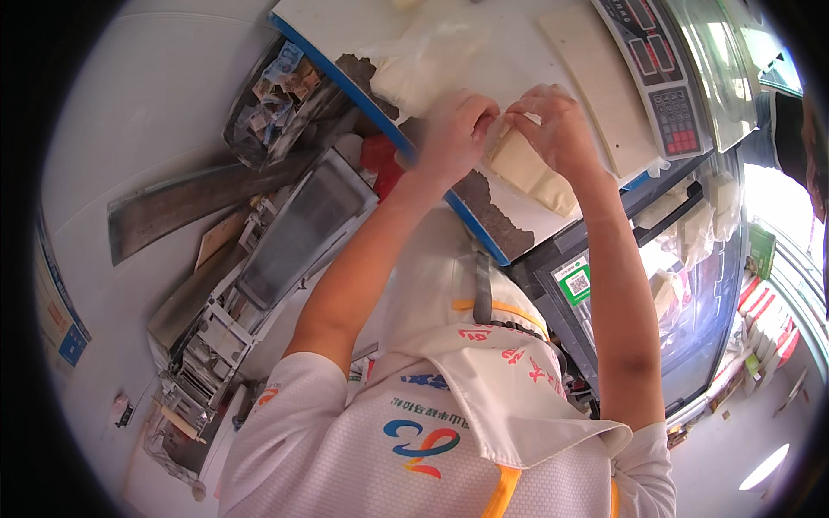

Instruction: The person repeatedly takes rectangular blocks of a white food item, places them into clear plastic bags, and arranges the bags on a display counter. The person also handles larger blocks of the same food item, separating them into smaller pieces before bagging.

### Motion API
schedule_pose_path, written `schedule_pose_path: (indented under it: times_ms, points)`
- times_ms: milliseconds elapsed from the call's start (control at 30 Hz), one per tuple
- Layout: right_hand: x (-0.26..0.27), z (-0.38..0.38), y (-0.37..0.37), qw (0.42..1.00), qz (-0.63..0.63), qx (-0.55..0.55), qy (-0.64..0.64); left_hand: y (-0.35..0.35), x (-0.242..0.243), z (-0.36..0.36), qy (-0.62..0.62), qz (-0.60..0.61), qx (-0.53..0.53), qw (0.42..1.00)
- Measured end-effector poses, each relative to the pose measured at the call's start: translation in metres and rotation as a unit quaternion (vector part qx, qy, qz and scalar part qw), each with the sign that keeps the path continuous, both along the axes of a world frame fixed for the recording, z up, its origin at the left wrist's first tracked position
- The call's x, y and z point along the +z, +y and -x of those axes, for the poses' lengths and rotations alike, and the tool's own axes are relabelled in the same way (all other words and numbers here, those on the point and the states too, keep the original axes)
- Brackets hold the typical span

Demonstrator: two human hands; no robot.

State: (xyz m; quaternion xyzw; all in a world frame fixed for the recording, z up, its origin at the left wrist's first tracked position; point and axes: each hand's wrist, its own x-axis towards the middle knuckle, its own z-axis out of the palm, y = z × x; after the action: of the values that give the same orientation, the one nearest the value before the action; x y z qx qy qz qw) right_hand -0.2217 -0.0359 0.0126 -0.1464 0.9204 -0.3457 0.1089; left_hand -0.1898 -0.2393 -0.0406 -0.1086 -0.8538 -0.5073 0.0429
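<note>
A stack of pale yellow sheets, perhaps dough (531, 171), lies in a thin clear plastic bag near the corner of the white counter (511, 58). My left hand (460, 133) is at the upper left end of the bag, its fingers pinched together on the plastic and slightly blurred. Beside it my right hand (550, 126) pinches the same end between thumb and fingers. The fingertips of both hands nearly meet. Another clear plastic bag (414, 78) with something pale in it rests beyond my left hand.
A pale wooden board (596, 97) lies right of my hands, next to a digital scale (654, 71). The counter has a blue edge (375, 107) with worn brown patches. Left stand a bin of banknotes (278, 97) and a metal machine (304, 226). Another person (790, 136) is at far right.
</note>
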Motion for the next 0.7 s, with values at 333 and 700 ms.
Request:
schedule_pose_path:
  times_ms: [333,700]
  points:
    - [0.047,-0.017,-0.004,0.997,0.064,-0.022,0.035,-0.003,0.007,-0.001,0.018,0.017,-0.016,1.0]
    - [0.071,-0.085,0.009,0.989,0.128,0.018,0.077,-0.022,0.06,-0.047,-0.01,0.047,-0.132,0.99]
